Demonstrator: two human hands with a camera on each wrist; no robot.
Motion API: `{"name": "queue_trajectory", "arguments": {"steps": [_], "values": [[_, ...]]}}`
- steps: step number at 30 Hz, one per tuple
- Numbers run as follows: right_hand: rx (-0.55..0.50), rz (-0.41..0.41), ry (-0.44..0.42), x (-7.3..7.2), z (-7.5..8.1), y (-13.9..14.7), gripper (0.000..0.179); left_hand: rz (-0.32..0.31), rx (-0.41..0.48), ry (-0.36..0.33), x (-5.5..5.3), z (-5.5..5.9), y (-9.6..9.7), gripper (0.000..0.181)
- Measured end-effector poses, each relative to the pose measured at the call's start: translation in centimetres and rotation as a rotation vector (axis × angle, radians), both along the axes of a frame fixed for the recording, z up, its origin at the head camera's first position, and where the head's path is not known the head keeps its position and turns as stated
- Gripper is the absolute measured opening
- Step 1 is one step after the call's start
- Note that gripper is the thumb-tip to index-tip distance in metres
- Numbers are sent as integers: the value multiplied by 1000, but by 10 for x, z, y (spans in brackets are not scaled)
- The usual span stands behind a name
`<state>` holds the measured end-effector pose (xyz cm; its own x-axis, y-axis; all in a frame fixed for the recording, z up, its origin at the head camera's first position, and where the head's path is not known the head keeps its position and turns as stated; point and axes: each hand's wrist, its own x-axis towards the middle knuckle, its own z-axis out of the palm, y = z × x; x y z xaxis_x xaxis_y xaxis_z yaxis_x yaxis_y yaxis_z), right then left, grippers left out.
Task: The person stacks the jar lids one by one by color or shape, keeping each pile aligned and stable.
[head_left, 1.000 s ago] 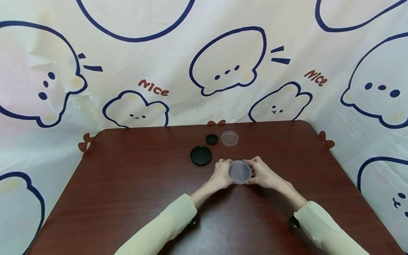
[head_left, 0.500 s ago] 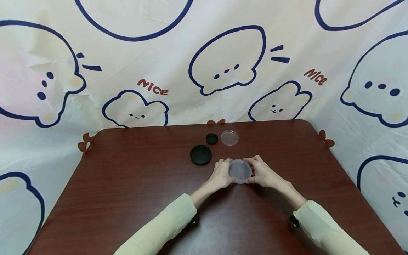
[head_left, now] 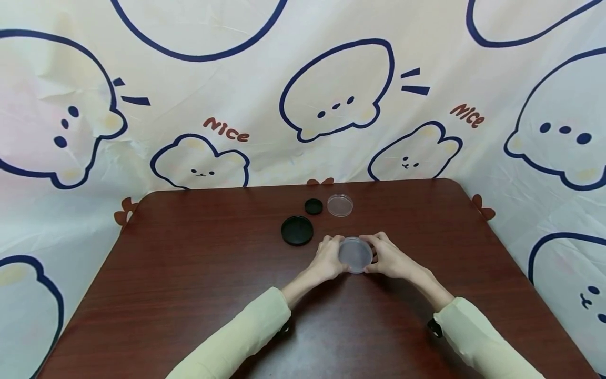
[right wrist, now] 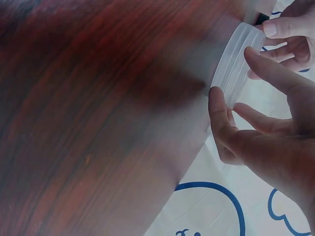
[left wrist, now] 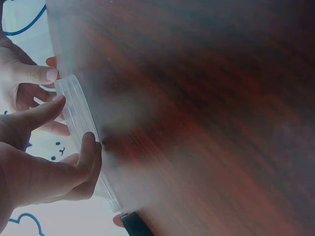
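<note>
Near the middle of the table, both hands hold a clear, round petri dish (head_left: 355,255) level, one at each side. My left hand (head_left: 326,258) grips its left edge between thumb and fingers. On the right edge, my right hand (head_left: 389,257) pinches the rim the same way. From the side, in the right wrist view, the petri dish (right wrist: 234,64) shows ridged, stacked rims. Its wall (left wrist: 81,108) sits close over the tabletop in the left wrist view.
Beyond the hands on the dark wooden table (head_left: 199,252) lie a large black round dish (head_left: 297,230), a small black disc (head_left: 313,206) and another clear round dish (head_left: 340,205). A cloth with cartoon outlines (head_left: 265,105) hangs behind the table and along its sides.
</note>
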<state>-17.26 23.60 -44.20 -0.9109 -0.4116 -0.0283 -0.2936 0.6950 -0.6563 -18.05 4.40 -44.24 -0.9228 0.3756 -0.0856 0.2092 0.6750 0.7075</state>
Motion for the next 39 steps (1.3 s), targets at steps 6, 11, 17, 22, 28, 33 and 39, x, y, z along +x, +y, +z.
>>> {"name": "queue_trajectory", "arguments": {"steps": [6,11,17,22,28,33,39], "values": [[7,13,0,-2,-1,2,75,2,15,-18,-1,-1,-1,74],[15,42,-2,-1,0,4,77,-16,9,-28,-1,-2,-4,80],[8,48,-25,-1,-1,7,80,-40,-2,-22,-2,-2,-9,84],[-10,57,-37,-2,-2,9,76,-45,12,-27,-2,-3,-12,82],[-31,57,-41,-5,-2,10,73,-62,24,-25,-3,-2,-15,79],[-47,42,9,-11,-4,12,64,-64,47,-25,-6,-2,-15,73],[-89,8,22,-23,-4,14,59,-55,98,-9,-11,-2,-18,66]]}}
